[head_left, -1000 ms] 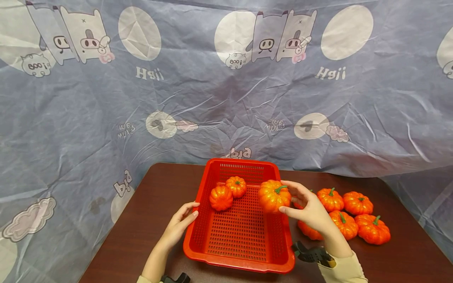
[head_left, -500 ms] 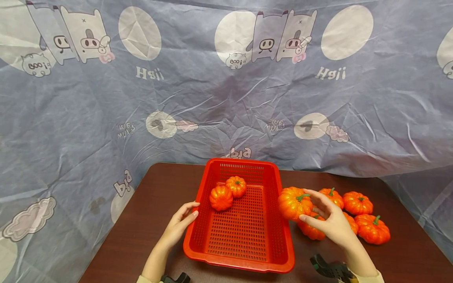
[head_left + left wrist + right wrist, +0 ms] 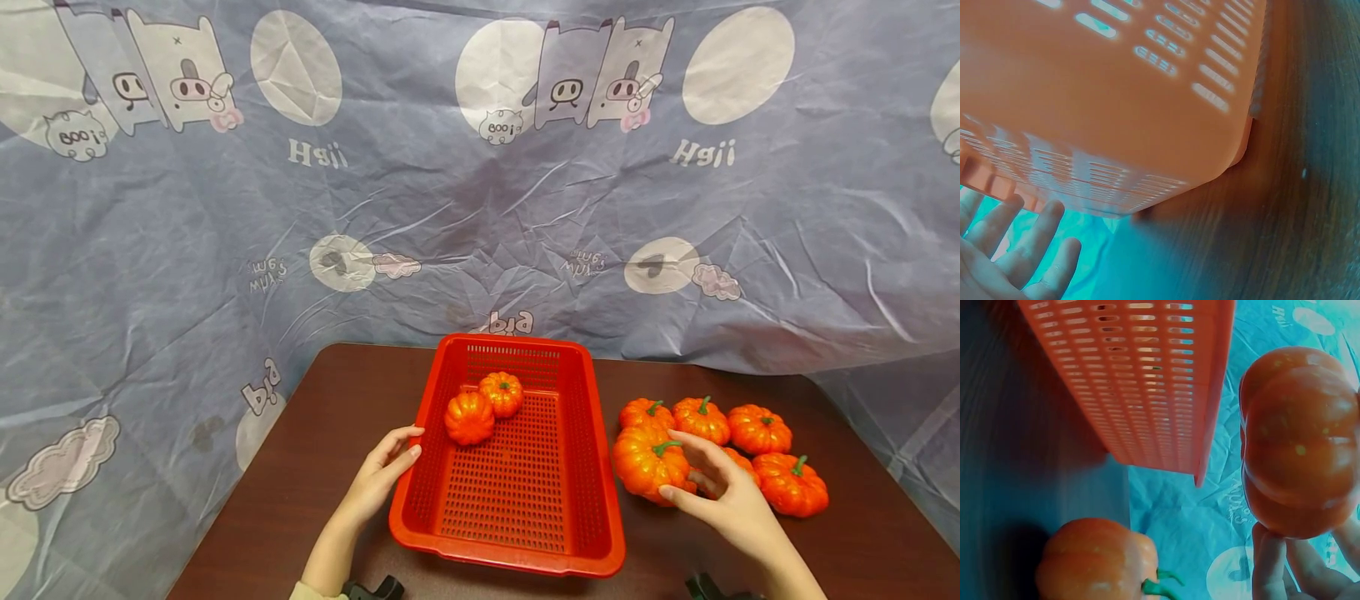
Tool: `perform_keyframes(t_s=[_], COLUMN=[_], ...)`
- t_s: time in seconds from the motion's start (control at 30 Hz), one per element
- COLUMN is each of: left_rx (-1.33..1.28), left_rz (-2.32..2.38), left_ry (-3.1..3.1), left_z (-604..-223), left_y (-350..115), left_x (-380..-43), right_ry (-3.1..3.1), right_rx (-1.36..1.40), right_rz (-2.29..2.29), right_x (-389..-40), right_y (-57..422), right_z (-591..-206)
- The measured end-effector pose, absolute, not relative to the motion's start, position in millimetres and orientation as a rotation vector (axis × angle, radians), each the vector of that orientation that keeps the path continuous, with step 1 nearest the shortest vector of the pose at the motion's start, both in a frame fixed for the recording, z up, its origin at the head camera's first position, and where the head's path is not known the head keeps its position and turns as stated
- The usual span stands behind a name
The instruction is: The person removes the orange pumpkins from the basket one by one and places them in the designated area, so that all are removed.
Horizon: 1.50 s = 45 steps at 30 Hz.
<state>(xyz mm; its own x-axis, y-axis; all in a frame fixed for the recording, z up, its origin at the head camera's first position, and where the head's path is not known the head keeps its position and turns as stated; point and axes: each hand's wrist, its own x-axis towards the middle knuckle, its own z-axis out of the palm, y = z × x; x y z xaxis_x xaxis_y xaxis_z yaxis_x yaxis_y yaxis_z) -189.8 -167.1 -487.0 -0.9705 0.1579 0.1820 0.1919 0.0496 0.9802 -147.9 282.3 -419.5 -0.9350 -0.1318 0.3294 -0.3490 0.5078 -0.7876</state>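
My right hand [image 3: 723,492] grips an orange toy pumpkin [image 3: 651,462] with a green stem, thumb on the near side and fingers on the far side. It is just right of the red plastic basket [image 3: 517,563], in front of other pumpkins. The right wrist view shows this held pumpkin [image 3: 1300,444] large and raised beside the basket wall [image 3: 1147,394]. At the basket's left rim, my left hand [image 3: 375,475] rests its fingertips and thumb. In the left wrist view its fingers [image 3: 1032,250] look fairly straight against the rim. Two pumpkins [image 3: 469,419] lie inside the basket.
Several more pumpkins [image 3: 791,485] sit grouped on the dark wooden table [image 3: 300,467] at the right, some partly hidden by my right hand. A printed grey-blue cloth [image 3: 420,200] hangs behind the table and along its left side.
My right hand has carried its pumpkin from over the basket's right side, rightward and down toward the pumpkin group. My left hand and the basket have stayed put.
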Motion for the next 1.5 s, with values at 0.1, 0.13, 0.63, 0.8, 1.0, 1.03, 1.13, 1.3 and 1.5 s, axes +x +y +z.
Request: perform_keyframes(t_s=[0.1,0.13,0.63,0.8,1.0,1.03,1.13,1.3,1.5], left_rx=[-0.377,-0.376,-0.394,-0.384,-0.392,-0.392,-0.387,-0.392,-0.380], left_rz=[-2.109,-2.105,-2.100,-2.104,-2.111,-2.111,-2.116,-2.122,-2.125], left_ry=[-2.264,-2.267,-2.258,-2.262,-2.256,-2.256,-2.253,-2.250,-2.273], left_z=[-487,-487,-487,-487,-487,-487,-487,-487,-485], left_y=[-167,-167,-167,-167,-166,-166,-166,-167,-167], left_x=[-190,-190,-189,-189,-189,-189,-189,-189,-188], right_ry=[-2.506,-2.505,-2.583,-2.568,-2.639,-2.635,-2.612,-2.594,-2.657], right_rx=[0.426,0.427,0.376,0.441,0.409,0.417,0.460,0.477,0.356], right_rz=[1.402,1.401,1.400,1.427,1.474,1.489,1.549,1.637,1.865], right_x=[-144,-143,-123,-118,-111,-111,-109,-108,-107], right_y=[285,286,305,313,319,320,321,324,331], right_z=[-424,-426,-449,-458,-467,-469,-476,-485,-492])
